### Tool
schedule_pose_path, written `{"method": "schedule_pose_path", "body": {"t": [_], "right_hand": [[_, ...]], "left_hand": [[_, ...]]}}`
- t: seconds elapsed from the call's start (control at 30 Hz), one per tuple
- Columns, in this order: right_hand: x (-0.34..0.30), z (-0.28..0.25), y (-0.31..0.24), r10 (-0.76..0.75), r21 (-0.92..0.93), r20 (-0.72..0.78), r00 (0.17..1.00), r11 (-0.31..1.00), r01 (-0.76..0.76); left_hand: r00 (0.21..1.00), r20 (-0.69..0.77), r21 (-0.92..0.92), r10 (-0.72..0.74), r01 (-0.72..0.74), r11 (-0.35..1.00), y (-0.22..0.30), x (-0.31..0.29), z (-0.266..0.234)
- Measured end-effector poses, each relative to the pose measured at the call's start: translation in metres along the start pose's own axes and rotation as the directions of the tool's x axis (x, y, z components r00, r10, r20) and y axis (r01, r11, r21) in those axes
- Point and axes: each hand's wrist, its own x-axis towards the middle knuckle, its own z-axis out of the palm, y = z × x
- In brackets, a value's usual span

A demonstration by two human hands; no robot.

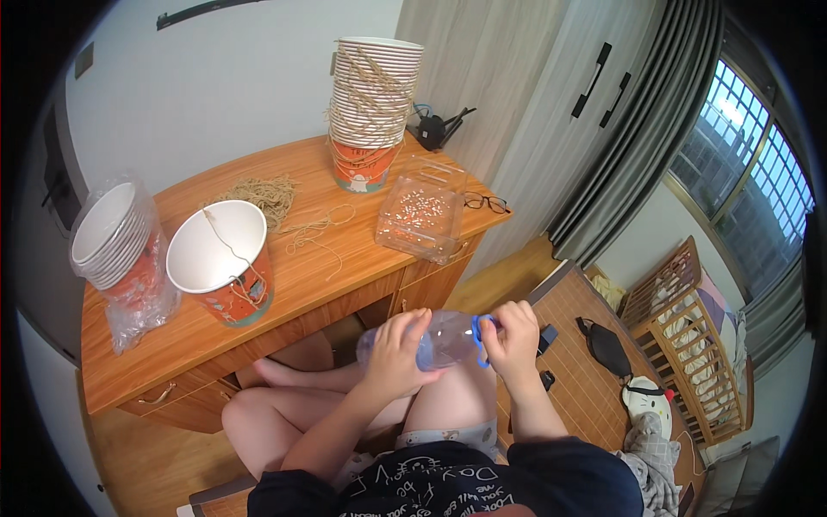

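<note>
The left fingers [389, 333] are curled part-open around the body of a clear plastic bottle [450, 334], held nearly level above the lap. The right fingers [524, 315] are bent closed at the bottle's blue end fitting [482, 345]. Beyond both lies the wooden counter [301, 258]. Ahead and left of the left fingers: a paper bucket [196, 258]. Ahead of the fingers: a tall bucket stack [372, 112] and a transparent tray [435, 246] containing small pieces.
</note>
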Motion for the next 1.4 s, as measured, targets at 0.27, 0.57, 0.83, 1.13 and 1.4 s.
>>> {"method": "schedule_pose_path", "body": {"t": [0.27,0.57,0.83,1.13,1.4], "right_hand": [[-0.006,0.0,-0.003,-0.083,-0.004,-0.063,0.995,0.997,0.083],[-0.009,-0.038,0.003,-0.127,-0.046,-0.234,0.964,0.992,0.119],[-0.012,-0.114,0.06,0.122,-0.526,-0.325,0.938,0.801,-0.287],[-0.07,-0.134,0.192,0.59,-0.809,-0.28,0.757,0.28,-0.517],[-0.131,-0.137,0.272,0.839,-0.847,-0.268,0.474,0.029,-0.531]], "left_hand": [[0.996,-0.013,0.067,0.088,-0.087,0.994,0.0,-0.007,0.001],[0.973,-0.033,-0.169,0.228,-0.23,0.958,0.031,0.002,0.0],[0.702,-0.685,0.37,0.196,0.104,0.923,-0.004,0.018,-0.124],[0.51,-0.723,-0.332,-0.465,0.334,0.882,-0.047,-0.01,-0.194],[0.531,-0.35,-0.405,-0.772,0.657,0.636,-0.037,-0.015,-0.202]]}}
